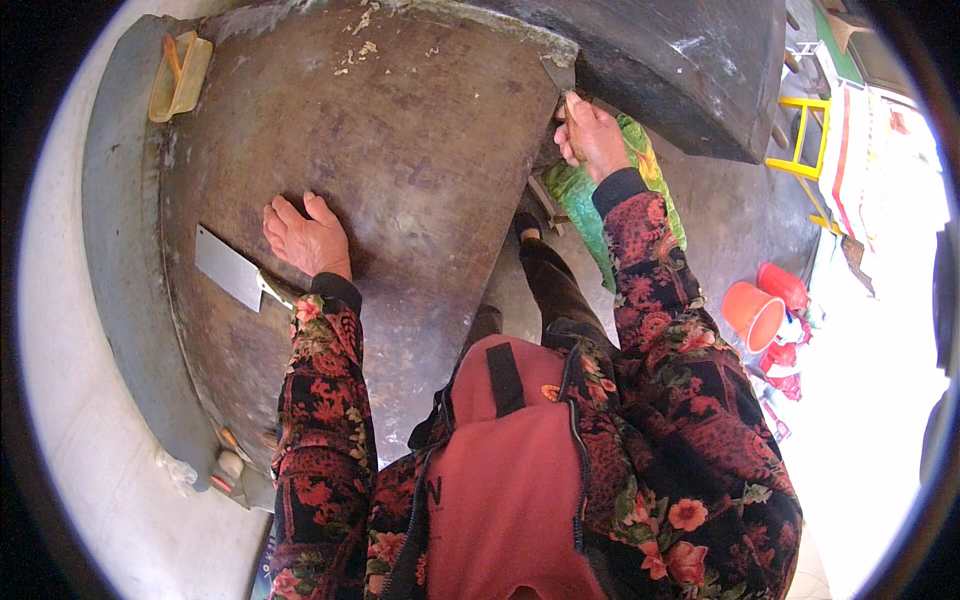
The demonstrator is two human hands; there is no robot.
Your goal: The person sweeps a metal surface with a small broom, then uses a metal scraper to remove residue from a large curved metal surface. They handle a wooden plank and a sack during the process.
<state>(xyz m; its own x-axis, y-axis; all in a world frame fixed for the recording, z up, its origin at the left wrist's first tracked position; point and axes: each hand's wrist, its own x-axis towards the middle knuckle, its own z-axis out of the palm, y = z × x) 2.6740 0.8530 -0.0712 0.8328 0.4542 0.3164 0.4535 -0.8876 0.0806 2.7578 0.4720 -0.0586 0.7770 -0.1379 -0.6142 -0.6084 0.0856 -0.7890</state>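
My right hand [592, 139] is at the right edge of a large brown worktable [405, 187]. It grips the handle of a scraper [561, 75], whose flat grey blade lies at the table's far right corner. Palm down, my left hand [309, 238] is over the table's left half, holding nothing, thumb apart from the fingers. Close to its wrist lies a cleaver [231, 264] with a broad metal blade; the end of its pale handle is hidden by my left sleeve. Pale, doughy scraps [366, 49] are scattered at the table's far side.
A yellowish plastic tray [195, 75] holding a wooden-looking stick sits on the grey ledge [120, 187] at left. A dark raised surface [690, 67] adjoins the far right. Below right are a green patterned cloth [581, 202], an orange-red bucket [752, 315] and a yellow frame [806, 139].
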